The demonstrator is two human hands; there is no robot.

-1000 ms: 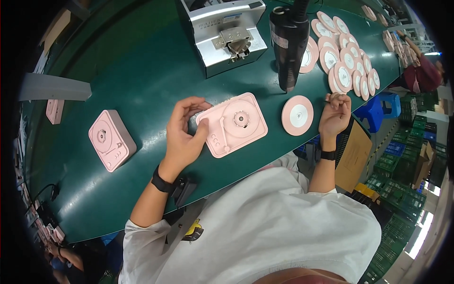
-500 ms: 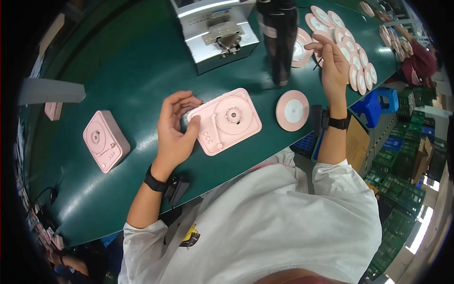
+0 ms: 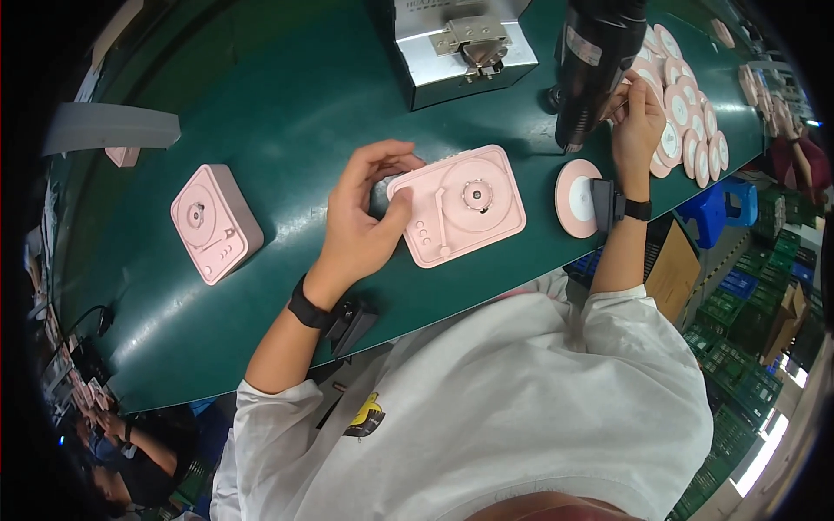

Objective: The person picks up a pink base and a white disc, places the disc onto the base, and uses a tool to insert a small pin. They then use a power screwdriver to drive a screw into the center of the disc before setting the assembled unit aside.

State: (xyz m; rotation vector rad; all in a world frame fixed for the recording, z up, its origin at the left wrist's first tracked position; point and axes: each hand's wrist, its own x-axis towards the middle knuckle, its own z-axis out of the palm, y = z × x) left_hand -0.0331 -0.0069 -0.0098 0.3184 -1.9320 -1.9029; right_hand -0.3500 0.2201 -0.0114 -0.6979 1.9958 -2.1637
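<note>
Head view: one pink, rounded-rectangular, turntable-shaped plastic casing [image 3: 456,221], flat on the dark-green surface [image 3: 287,113], its left end held between the left hand's [image 3: 360,213] thumb and curved fingers. Right hand [image 3: 640,130]: fingers bent, at the cluster of pink, white-centred discs [image 3: 680,106], partly behind a black cylindrical tool [image 3: 599,65]; pinch cannot be told. One pink, white-centred single disc [image 3: 570,201], right of casing.

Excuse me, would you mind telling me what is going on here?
The person's left hand rests its thumb on the left end of a pink turntable-shaped case lying on the green table. The right hand is at the pile of pink discs, its fingertips partly hidden behind a black tool, so its grip is unclear. A single disc lies right of the case; a second case sits farther left.
</note>
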